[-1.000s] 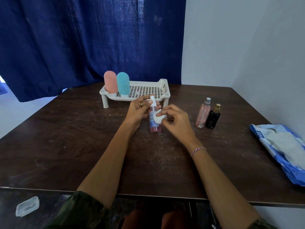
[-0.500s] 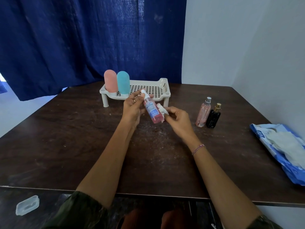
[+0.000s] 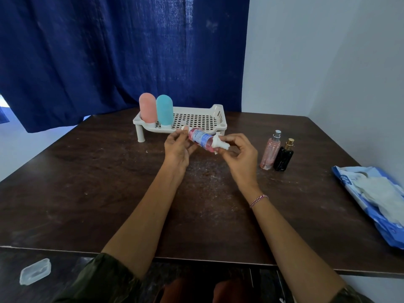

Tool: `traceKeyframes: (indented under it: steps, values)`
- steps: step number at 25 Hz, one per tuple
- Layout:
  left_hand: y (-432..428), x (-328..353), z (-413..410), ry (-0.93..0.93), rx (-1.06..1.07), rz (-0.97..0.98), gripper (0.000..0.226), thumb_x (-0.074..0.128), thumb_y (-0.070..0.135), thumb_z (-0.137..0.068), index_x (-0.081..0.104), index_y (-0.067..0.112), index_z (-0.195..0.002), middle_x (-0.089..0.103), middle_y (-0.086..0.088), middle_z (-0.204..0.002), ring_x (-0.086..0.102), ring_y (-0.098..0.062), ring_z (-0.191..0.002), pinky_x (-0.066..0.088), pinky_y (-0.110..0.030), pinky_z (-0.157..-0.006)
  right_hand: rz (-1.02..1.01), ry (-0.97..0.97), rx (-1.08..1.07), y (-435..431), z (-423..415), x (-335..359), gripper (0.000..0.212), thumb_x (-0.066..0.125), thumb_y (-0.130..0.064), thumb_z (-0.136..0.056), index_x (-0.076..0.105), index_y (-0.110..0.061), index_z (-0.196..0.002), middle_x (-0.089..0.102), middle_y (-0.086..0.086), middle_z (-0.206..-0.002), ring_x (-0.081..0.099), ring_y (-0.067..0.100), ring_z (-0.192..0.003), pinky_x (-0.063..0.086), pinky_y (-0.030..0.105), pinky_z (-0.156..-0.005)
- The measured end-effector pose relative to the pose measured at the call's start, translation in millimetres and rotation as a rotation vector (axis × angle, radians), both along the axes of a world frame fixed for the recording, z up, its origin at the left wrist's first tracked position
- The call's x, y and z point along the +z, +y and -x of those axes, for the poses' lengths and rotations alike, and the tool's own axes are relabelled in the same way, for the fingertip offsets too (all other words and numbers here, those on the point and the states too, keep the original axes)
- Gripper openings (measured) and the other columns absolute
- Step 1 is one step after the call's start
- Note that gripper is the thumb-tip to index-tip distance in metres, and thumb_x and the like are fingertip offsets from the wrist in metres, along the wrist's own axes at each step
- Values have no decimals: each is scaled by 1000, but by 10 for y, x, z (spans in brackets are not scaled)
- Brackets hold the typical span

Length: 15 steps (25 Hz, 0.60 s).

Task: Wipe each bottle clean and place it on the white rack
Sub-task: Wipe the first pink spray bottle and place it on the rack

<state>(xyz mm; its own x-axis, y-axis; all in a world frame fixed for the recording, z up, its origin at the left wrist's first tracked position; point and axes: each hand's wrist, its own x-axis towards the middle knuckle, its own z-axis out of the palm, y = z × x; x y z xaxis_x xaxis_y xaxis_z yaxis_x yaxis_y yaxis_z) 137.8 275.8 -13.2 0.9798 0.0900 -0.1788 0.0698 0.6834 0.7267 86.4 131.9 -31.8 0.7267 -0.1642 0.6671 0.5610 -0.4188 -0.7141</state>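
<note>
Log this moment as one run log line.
left hand: holds spray bottle, tilted | right hand: pinches wipe at its base | white rack: pink bottle, teal bottle

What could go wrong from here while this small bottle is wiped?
1. The left hand holds the tilted spray bottle only near its cap, above the table; the right hand rubbing its base with the wipe might make it slip.
2. The clear pink bottle and black bottle stand close together; a careless reach could topple both.

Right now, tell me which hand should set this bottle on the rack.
Likely left. The left hand grips the pink spray bottle near its cap, closest to the white rack; the right hand pinches the wipe.
</note>
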Motion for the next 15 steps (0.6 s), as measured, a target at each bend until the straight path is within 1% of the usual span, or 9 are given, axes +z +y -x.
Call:
traceKeyframes:
  steps: [3, 5, 6, 7, 9, 10, 13, 15]
  values:
    - [-49, 13, 23, 10, -89, 13, 40, 57, 11, -91, 46, 6, -128, 65, -14, -112, 67, -22, -98, 60, -36, -72, -60, -17, -90, -41, -20, 2, 27, 74, -5, -73, 66, -8, -98, 63, 0, -100, 59, 1, -92, 49, 11, -75]
    - [-104, 12, 67, -6, -161, 17, 45, 61, 14, -89, 44, 9, -130, 64, -16, -116, 68, -26, -98, 58, -43, -78, -129, -8, -126, -63, -32, 9, 29, 74, -6, -74, 64, -10, -101, 63, -2, -103, 59, 2, -94, 49, 12, -77]
    - [-141, 3, 88, -16, -187, 13, 49, 63, 14, -87, 42, 11, -131, 63, -16, -117, 68, -28, -98, 58, -46, -78, -142, -8, -141, -70, -31, 10, 30, 73, -6, -75, 63, -9, -103, 64, 0, -104, 59, 3, -95, 49, 13, -79]
    - [-179, -6, 110, -26, -202, 10, 55, 65, 12, -85, 38, 13, -133, 62, -17, -118, 68, -29, -97, 59, -46, -75, -137, -14, -158, -75, -29, 11, 29, 73, -5, -76, 64, -8, -103, 64, 2, -104, 59, 3, -95, 49, 12, -79]
    - [-230, -8, 133, -37, -196, 25, 65, 68, 8, -81, 33, 15, -136, 62, -18, -118, 70, -28, -93, 59, -41, -66, -104, -31, -168, -73, -22, 16, 27, 70, -6, -78, 66, -6, -105, 63, 5, -104, 58, 0, -94, 48, 8, -77]
    - [-239, -2, 137, -42, -181, 48, 67, 68, 7, -81, 31, 14, -137, 61, -19, -119, 70, -28, -92, 59, -38, -63, -81, -42, -147, -59, -11, 19, 27, 68, -8, -81, 66, -6, -107, 62, 5, -105, 57, 1, -95, 48, 9, -78]
    - [-183, 13, 107, -43, -108, 120, 66, 67, 9, -82, 31, 12, -137, 61, -20, -119, 69, -27, -92, 59, -36, -61, 28, -91, -36, 4, 14, 0, 28, 62, -12, -88, 63, -7, -115, 58, 1, -110, 55, 4, -105, 50, 18, -85]
    - [-147, 1, 75, -39, -69, 145, 66, 67, 10, -82, 31, 11, -138, 61, -19, -118, 69, -26, -91, 60, -36, -62, 84, -90, -17, 15, 4, -24, 26, 62, -11, -87, 64, -6, -113, 60, 1, -110, 55, 5, -105, 52, 23, -86]
